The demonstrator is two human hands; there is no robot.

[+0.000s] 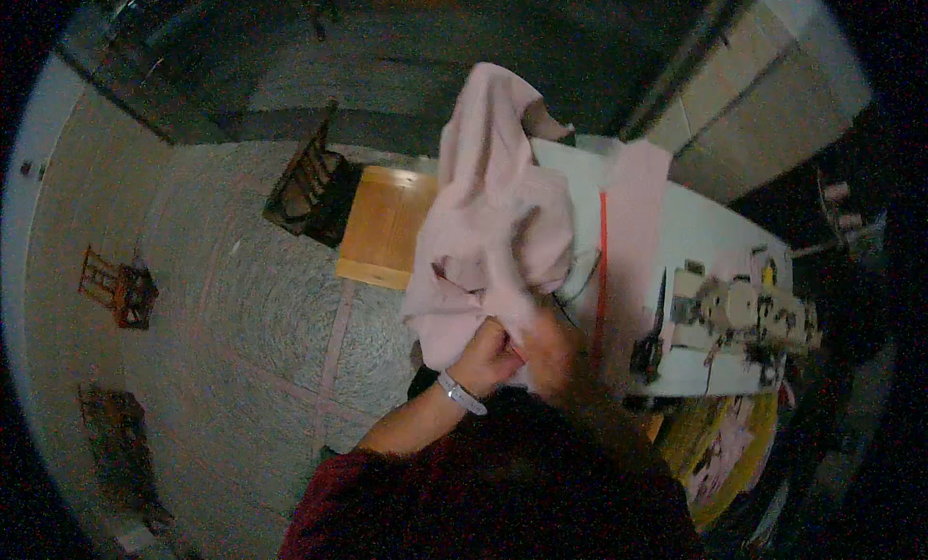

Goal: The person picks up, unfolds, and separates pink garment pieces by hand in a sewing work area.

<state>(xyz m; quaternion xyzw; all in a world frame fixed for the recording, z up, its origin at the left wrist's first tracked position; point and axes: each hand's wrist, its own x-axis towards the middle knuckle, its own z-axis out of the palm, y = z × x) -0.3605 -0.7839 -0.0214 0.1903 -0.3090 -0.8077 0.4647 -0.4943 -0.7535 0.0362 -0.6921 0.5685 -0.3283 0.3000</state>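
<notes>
A large piece of pink fabric (493,198), seemingly a garment, lies bunched over the left part of the white table (710,231) and hangs toward me. My left hand (490,355), with a pale wristwatch (462,393) on its wrist, is closed on the near edge of the fabric. Close beside it, my right hand (556,357) is against the same fabric. Motion blur smears its fingers, so their grip does not show. A bit of something reddish shows between the two hands, too small to name.
On the table's right stands a light sewing machine (744,309); black-handled scissors (650,352) lie nearer. A red strip (602,260) runs beside more pink fabric (638,202). A yellow container (720,454) with scraps is below right. A wooden table (387,222) and dark chair (309,188) stand left.
</notes>
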